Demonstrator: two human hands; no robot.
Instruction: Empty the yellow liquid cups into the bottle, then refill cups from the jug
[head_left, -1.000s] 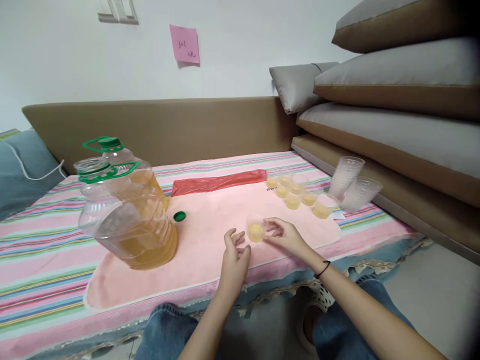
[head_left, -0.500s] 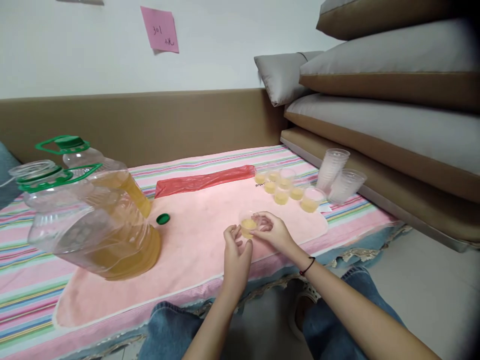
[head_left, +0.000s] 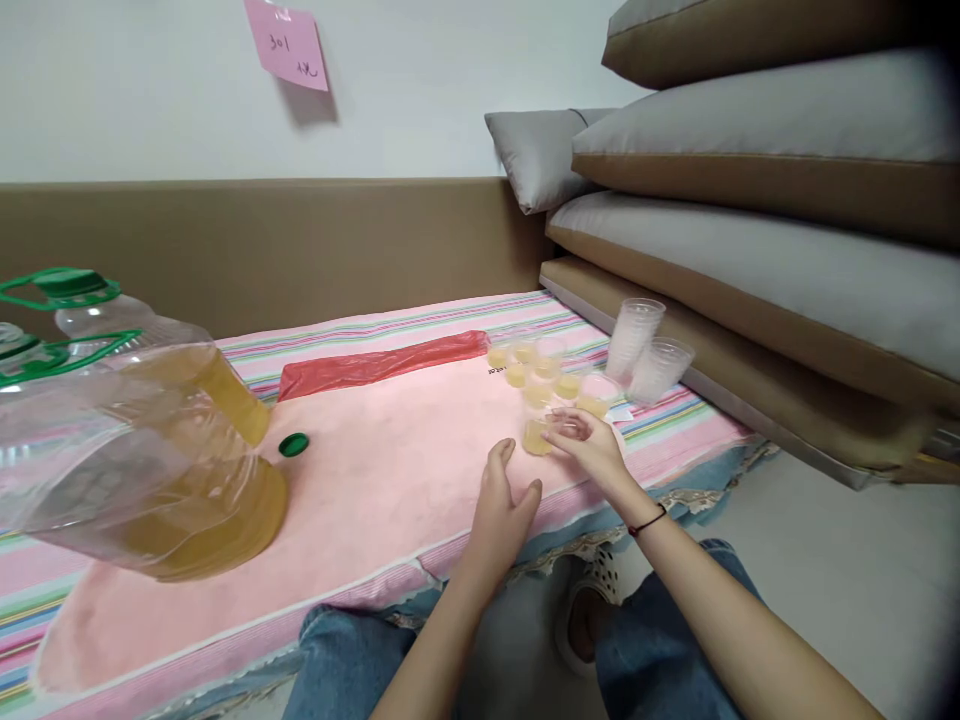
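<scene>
A clear plastic cup (head_left: 536, 438) with yellow liquid in its bottom is gripped at its right side by my right hand (head_left: 589, 445), at the front of a cluster of similar cups (head_left: 549, 358). My left hand (head_left: 504, 505) is held over the pink mat (head_left: 375, 480), a little left of that cup and apart from it. Its thumb and fingers are spread with nothing between them. Whether the held cup rests on the mat I cannot tell.
Two large clear jugs (head_left: 225, 510) of yellow liquid stand at the left, near a green cap (head_left: 293, 444). A red plastic bag (head_left: 382, 364) lies behind the mat. Two stacks of clear cups (head_left: 634, 335) stand at the right, beside piled grey-brown cushions (head_left: 750, 240).
My right hand has carried the cup rightward to the other filled cups. My left hand has come off the cup and opened. The view has turned somewhat to the right.
</scene>
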